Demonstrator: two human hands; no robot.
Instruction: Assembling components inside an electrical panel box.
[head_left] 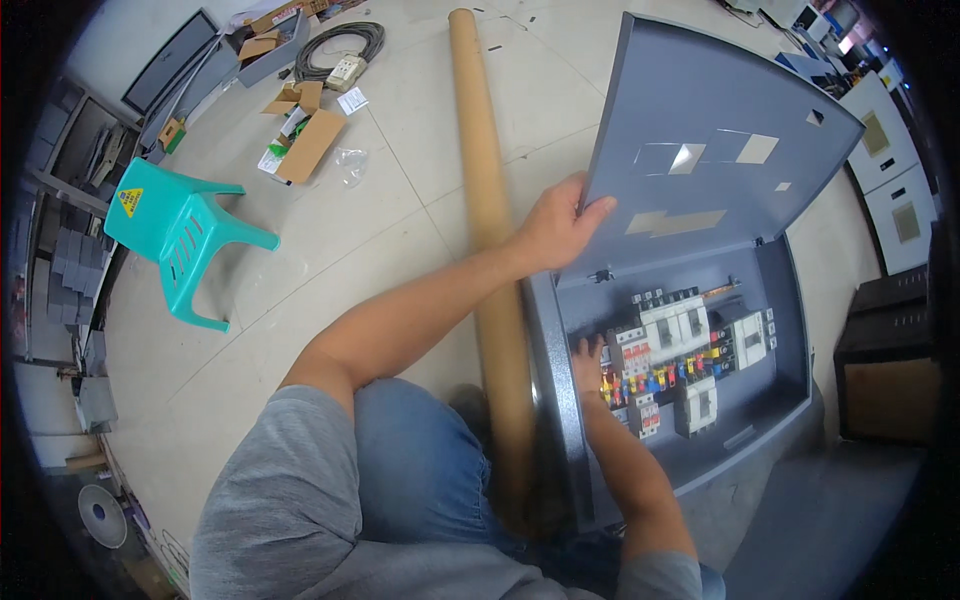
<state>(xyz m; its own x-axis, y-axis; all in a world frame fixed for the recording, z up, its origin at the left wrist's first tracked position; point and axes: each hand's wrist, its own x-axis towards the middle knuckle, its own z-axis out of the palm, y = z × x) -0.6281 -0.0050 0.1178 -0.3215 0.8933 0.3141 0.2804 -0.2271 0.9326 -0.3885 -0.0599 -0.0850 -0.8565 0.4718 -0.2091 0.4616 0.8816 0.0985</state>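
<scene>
A dark grey metal electrical distribution box [553, 380] lies open in front of me, its hinged door [690, 100] raised and tilted. My left hand [560, 225] is closed round the door's lower left edge, with the thumb on the inner face. Inside the box, my right hand [588, 370] reaches to the left end of the wired parts, its visible fingers stretched and slightly apart. Beside it sit a small circuit breaker [630, 352], a larger white breaker [675, 325] and a row of coloured busbar pieces [660, 378]. What its fingertips touch is hard to make out.
A long brown cardboard tube [480, 160] lies along the box's left side. Further left stand a green plastic stool [190, 230], an opened carton [310, 145] and a coiled cable [340, 45]. Dark cabinets [880, 330] are at the right, shelves [75, 240] at the left.
</scene>
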